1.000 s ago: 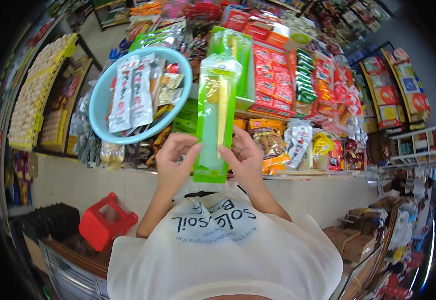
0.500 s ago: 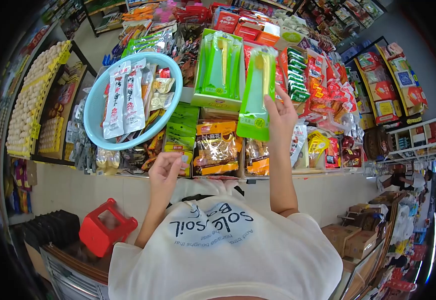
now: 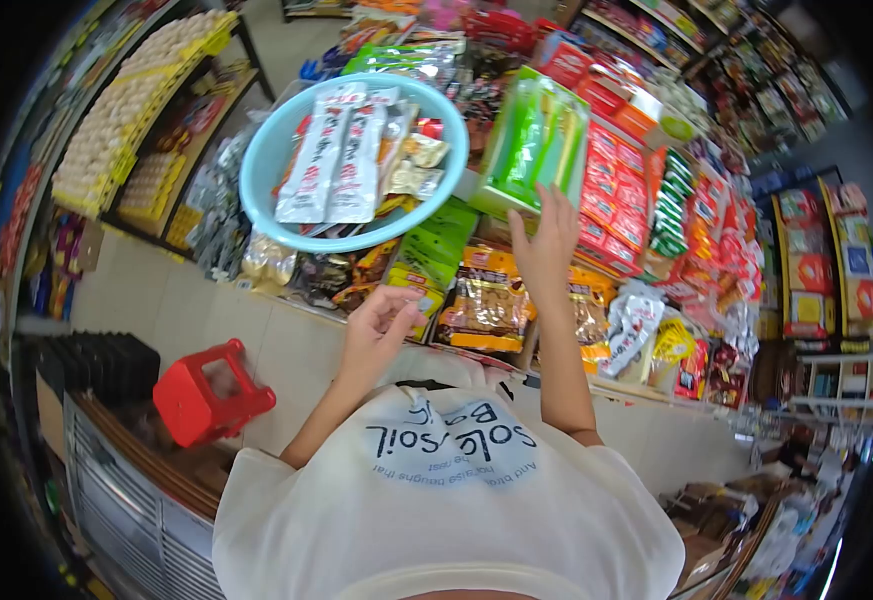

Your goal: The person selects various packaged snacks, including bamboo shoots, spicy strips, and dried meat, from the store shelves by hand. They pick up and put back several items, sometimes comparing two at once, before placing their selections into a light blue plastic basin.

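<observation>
Green packs (image 3: 541, 140), long and shiny, side by side in a box (image 3: 498, 204), a bit right of the middle and up high. At the near edge of that box, the right hand (image 3: 548, 240), fingers long and spread, not gripping, tips over the low end of the packs. Too close to tell if touching. Lower down, the left hand (image 3: 376, 330), fingers softly bent and loose, not clenched. Just past its fingertips, some lime bags (image 3: 431, 248). Between the two hands, an orange bag (image 3: 486, 298) with a clear window full of brown bits. Right beside the box, lots of red packs (image 3: 611, 190) in neat rows, then dark green bags (image 3: 669, 205). On the other side of the box, a big blue tub (image 3: 254, 190), with two long white packs (image 3: 308, 165) in it and gold bags (image 3: 414, 182) next to them. Farther left, rows of eggs (image 3: 121, 125). Below, a red stool (image 3: 196, 400) on pale tiles (image 3: 241, 325). At the bottom, a white shirt (image 3: 446, 530) with dark words, upside down.
</observation>
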The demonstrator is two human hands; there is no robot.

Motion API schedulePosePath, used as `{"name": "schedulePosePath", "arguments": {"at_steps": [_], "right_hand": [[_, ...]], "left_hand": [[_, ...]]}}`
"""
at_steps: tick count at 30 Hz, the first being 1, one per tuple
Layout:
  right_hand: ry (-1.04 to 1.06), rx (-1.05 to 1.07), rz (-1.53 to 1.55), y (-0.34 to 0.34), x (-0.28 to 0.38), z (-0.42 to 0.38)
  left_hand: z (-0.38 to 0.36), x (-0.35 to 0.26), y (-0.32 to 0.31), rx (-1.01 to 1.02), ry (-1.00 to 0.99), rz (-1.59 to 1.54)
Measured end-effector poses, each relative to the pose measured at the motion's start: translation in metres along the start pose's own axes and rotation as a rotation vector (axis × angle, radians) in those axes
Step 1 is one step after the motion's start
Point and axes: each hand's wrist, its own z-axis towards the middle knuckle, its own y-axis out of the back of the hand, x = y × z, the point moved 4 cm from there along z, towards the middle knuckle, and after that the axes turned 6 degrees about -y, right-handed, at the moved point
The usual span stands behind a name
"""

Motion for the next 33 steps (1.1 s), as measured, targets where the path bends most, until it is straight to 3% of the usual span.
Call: {"name": "schedulePosePath", "arguments": {"at_steps": [2,7,11,14,18,20,24,26,27,29,33], "right_hand": [[0.103,-0.011,-0.298,-0.004,0.003,-0.003],[0.081,0.025,-0.343,-0.005,0.008,-0.003],[0.091,0.023,-0.364,-0.007,0.005,-0.004],[0.096,0.015,-0.374,-0.006,0.007,-0.005],[0.089,0.009,-0.387,-0.005,0.01,-0.005],[0.087,0.005,-0.387,-0.004,0.01,-0.004],[0.075,0.016,-0.385,-0.006,0.007,-0.006],[0.078,0.019,-0.379,-0.007,0.007,-0.007],[0.078,0.016,-0.389,-0.007,0.007,-0.006],[0.075,0.011,-0.405,-0.007,0.004,-0.006],[0.087,-0.002,-0.401,-0.009,0.003,-0.007]], "left_hand": [[-0.002,-0.002,0.002,0.003,0.032,0.005],[0.006,-0.009,0.002,-0.013,0.018,0.028],[0.028,-0.025,0.011,-0.089,-0.228,0.166],[0.051,-0.064,0.027,-0.289,-0.543,0.577],[0.075,-0.093,0.039,-0.427,-0.617,0.915],[0.085,-0.099,0.046,-0.429,-0.467,1.032],[0.108,-0.083,0.055,-0.372,-0.524,1.197],[0.123,-0.058,0.061,-0.238,-0.248,1.318],[0.124,-0.059,0.058,-0.238,-0.252,1.317],[0.126,-0.053,0.053,-0.139,-0.039,1.32],[0.126,-0.052,0.053,-0.108,-0.012,1.413]]}}
